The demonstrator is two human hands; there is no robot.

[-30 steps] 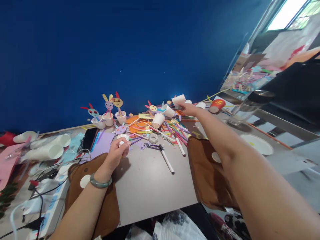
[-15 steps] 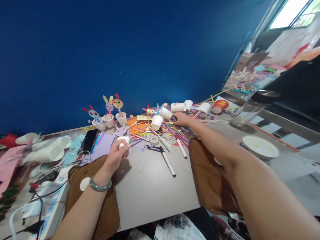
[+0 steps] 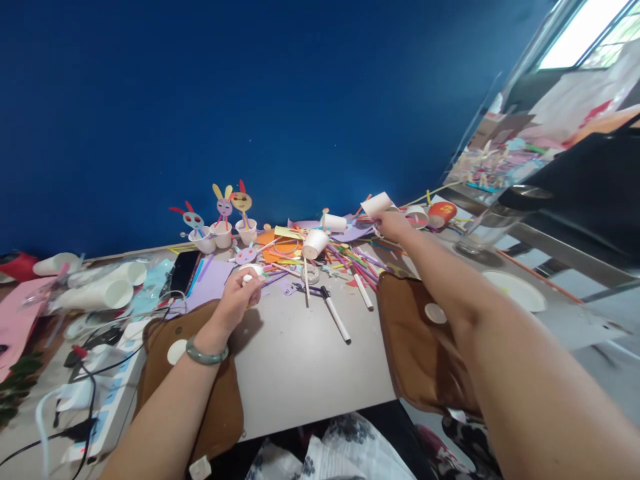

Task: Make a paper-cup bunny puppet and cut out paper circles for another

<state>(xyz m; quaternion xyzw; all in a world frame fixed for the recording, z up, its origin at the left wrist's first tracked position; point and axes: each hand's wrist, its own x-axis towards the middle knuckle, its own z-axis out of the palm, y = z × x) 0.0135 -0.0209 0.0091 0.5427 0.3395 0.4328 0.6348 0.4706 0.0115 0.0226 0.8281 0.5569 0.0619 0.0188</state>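
Observation:
My left hand is closed on a small white paper cup above the front of the table. My right hand reaches to the back of the pile, its fingers closed at a tilted white paper cup; the fingertips are partly hidden. Purple paper lies just left of that hand. Two more white cups, one lying on its side and one tipped, rest on coloured sticks and paper scraps. Beside my left hand is a purple rabbit-face cutout.
Several cups with paper-face figures stand along the wall. Scissors, a white marker and a tape roll lie in front. A phone and power strip are left; a glass jar and red cup right.
My right hand has moved right and back from the pile, and a cup is now tilted up at its fingers. Purple paper shows where cups lay. My left hand keeps its cup nearly in place.

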